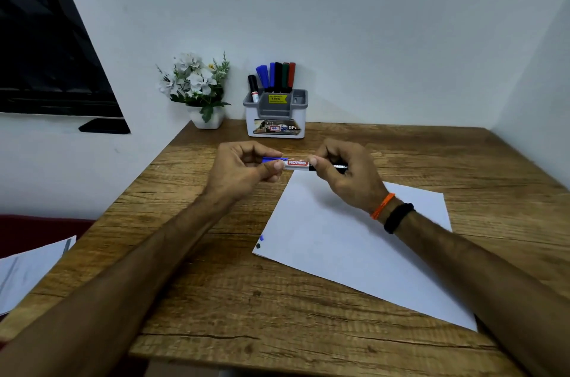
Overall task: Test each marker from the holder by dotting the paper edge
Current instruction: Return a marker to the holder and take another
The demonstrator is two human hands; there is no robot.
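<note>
Marker [297, 163] is held level in the air just in front of the holder [275, 112], above the far corner of the paper [354, 240]. Left hand [243, 171] fingers pinch the blue cap end; right hand [345, 173] fingers curl round the barrel. Likely light, rigid, smooth plastic, and the cap probably snaps on tight. Best grip: barrel mid-length, pull the cap straight. Two dots, blue and black, sit at the paper's near-left corner; more markers in the holder look untested.
</note>
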